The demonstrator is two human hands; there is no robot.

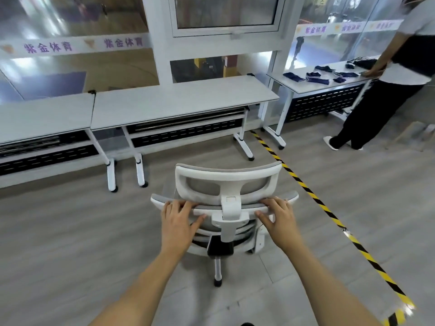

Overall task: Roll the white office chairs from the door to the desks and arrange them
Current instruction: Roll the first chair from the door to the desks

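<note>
1. L hand (177, 218) was on the backrest top rail (209, 205), left of the headrest post. Fingers lay over the rail w/ thumb tucked under its rear edge, so it gripped the rail.
2. R hand (279, 217) had the same grip, mirrored, right of the post. Both forearms reached fwd from the bottom of the view.
3. White office chair (229, 228) was seen from behind, w/ the headrest (188, 175) (white frame, grey mesh) above the rail. It stood on the grey plank floor (70, 231), facing the desks but apart from them, approx. in line w/ the right half of the middle desk (179, 102). One caster (217, 282) was visible on the rear leg.
4. Left desk (42, 111) touched the middle desk end to end. Right desk (315, 87) stood apart across a gap. All had white tops and wheeled legs, along the glazed wall.
5. Yellow/black tape (306, 187) ran diagonally on the floor just right of the chair, from the desk gap to bottom right.
6. Right desk carried dark cloth pieces (316, 77). Another person (404, 67) stood at its far end, one hand on the top.
7. A white strip (70, 44) w/ purple characters ran across the glass.
</note>
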